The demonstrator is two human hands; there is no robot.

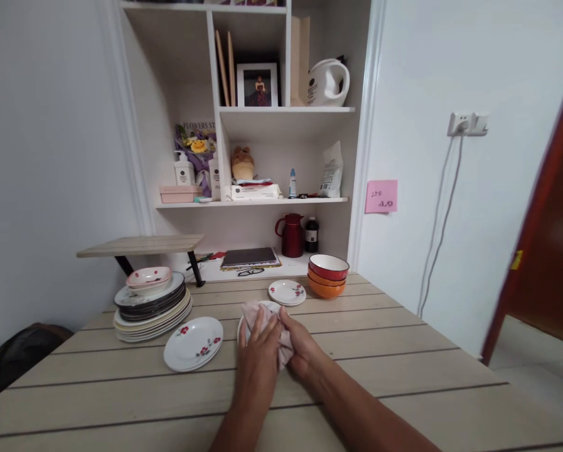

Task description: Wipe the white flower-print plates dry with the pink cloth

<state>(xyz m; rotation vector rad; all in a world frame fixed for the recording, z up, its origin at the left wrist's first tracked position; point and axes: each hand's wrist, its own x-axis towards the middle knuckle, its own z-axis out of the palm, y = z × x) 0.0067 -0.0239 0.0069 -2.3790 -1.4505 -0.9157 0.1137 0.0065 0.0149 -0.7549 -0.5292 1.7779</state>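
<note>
A white plate (270, 306) is in front of me at the middle of the table, mostly covered by my hands and a pale pinkish cloth (285, 353). My left hand (258, 353) is closed on the cloth and presses it against the plate, its fingers pointing forward. At the plate's right side, my right hand (304, 345) grips the rim, thumb on top near the cloth; its other fingers are largely hidden. Left of my hands lie stacked white plates with red flowers (194, 344). Smaller flowered plates (287, 292) sit just beyond my hands.
Red and orange bowls (328, 276) are nested at the back right of the table. A tall plate stack (154, 307) topped by a polka-dot bowl (149, 280) stands at left, near a raised wooden stand (140, 245). Behind are a laptop (249, 257) and a red jug (292, 235).
</note>
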